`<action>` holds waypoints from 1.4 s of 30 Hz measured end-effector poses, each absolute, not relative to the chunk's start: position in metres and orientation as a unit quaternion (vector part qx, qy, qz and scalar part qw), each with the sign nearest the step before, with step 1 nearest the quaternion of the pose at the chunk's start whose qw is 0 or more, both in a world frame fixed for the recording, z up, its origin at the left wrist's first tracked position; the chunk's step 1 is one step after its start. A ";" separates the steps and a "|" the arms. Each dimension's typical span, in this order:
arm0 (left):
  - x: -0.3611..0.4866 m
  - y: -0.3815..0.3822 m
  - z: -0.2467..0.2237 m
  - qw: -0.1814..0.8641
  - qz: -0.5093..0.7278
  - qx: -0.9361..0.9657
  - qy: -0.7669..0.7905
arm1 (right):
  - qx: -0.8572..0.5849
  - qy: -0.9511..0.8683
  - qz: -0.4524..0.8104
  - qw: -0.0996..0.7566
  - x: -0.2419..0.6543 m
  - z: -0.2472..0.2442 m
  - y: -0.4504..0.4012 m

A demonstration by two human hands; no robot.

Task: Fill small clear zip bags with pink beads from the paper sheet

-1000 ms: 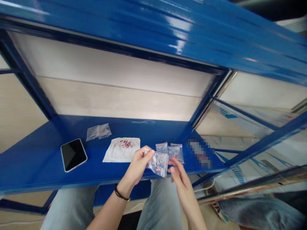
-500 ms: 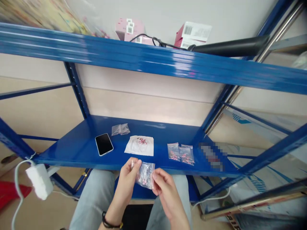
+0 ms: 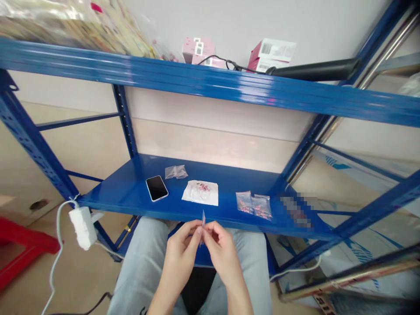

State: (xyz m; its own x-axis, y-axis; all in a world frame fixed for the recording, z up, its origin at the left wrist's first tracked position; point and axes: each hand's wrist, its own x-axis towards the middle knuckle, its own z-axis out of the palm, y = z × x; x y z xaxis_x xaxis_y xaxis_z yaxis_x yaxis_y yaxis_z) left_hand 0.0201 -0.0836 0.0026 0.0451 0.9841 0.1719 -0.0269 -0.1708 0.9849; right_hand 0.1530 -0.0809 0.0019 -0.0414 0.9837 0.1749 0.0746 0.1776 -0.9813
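Between both hands, just off the shelf's front edge, a small clear zip bag (image 3: 203, 217) is seen edge-on. My left hand (image 3: 183, 247) pinches it from the left, and my right hand (image 3: 219, 245) pinches it from the right, fingertips almost meeting. Its contents are mostly hidden by my fingers. Beyond the hands lies a white paper sheet (image 3: 193, 194) with a small heap of pink and dark bits (image 3: 204, 187) on it. To the right, two clear zip bags (image 3: 244, 202) with pink bits inside lie side by side.
A phone (image 3: 157, 188) and flat clear bags (image 3: 176, 171) lie left on the blue shelf (image 3: 226, 170). Boxes (image 3: 272, 52) and a black tube (image 3: 315, 70) sit on the upper shelf beam (image 3: 183, 78). A white power adapter (image 3: 83, 227) hangs at the left post.
The zip bag has turned from facing me to edge-on, and my hands have come together around it. The view has shifted, so the shelf appears farther right.
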 end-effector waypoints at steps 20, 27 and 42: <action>0.012 -0.109 0.015 0.280 0.492 0.690 0.450 | -0.472 -0.545 0.474 0.506 0.145 0.011 -0.115; 0.015 -0.104 -0.002 0.229 0.476 0.708 0.468 | -0.475 -0.531 0.463 0.527 0.139 -0.001 -0.110; 0.003 -0.101 0.015 0.320 0.414 0.756 0.392 | -0.422 -0.466 0.585 0.513 0.146 0.005 -0.112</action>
